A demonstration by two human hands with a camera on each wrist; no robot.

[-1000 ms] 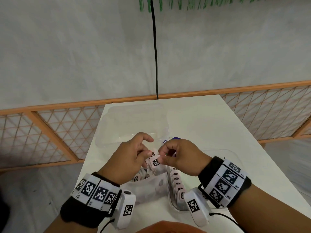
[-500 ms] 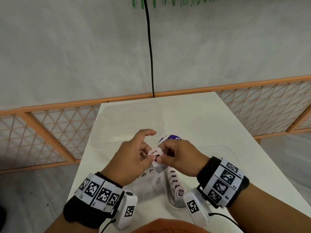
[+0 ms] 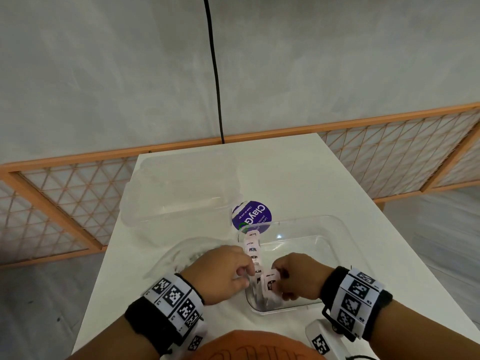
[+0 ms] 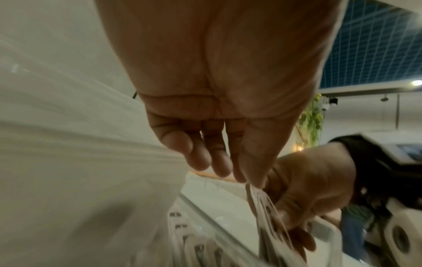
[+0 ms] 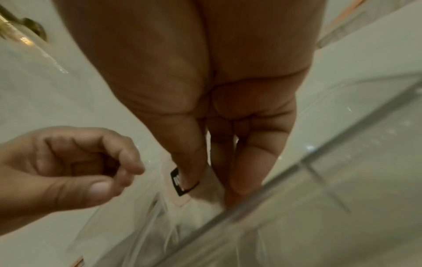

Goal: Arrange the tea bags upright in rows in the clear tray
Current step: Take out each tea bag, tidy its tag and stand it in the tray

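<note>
Head view, right hand (image 3: 298,278) pinching tea bag (image 3: 271,283), lowered into clear tray (image 3: 337,229), left hand (image 3: 220,271) released, loose

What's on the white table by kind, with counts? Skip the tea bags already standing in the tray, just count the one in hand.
Clear rectangular plastic tray: 1
Large clear plastic container, far left: 1
Crumpled clear plastic bag: 1
Round purple label: 1
Pale pink tea bag sachet, pinched by the right hand: 1
Total: 5

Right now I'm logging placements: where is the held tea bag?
Head view: right hand pinches the tea bag at the tray's near left corner, beside the row.
</note>
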